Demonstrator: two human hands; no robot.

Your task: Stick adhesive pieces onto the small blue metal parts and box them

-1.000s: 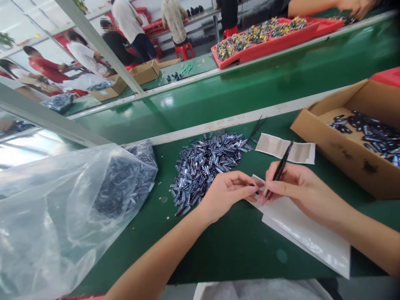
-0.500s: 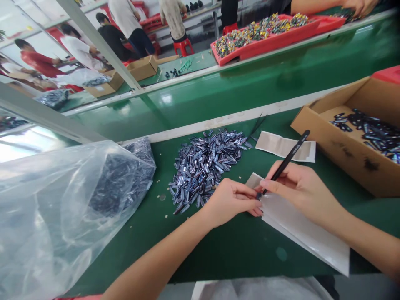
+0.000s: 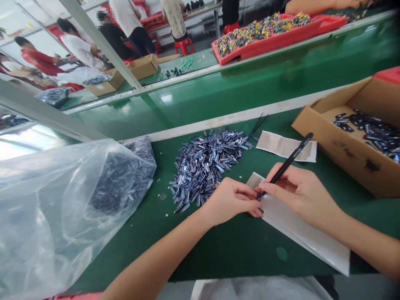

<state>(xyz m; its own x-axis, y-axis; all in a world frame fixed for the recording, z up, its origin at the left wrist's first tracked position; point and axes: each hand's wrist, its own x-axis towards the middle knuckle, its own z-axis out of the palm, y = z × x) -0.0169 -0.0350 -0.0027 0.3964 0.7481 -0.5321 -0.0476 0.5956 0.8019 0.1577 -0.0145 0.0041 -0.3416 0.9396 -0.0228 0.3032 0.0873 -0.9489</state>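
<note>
Tilted lower than a second ago, black tweezers (image 3: 289, 162) lean toward the table's right edge, right hand (image 3: 296, 193) gripping them pen-like over white sheet (image 3: 306, 239) near front edge; left hand (image 3: 233, 202) pinched shut, contents hidden; tool likely light, stiff, slick, so best held low.

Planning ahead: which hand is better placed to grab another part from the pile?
Probably left. The left hand lies beside the pile; the right hand is farther off and grips the tweezers.
</note>
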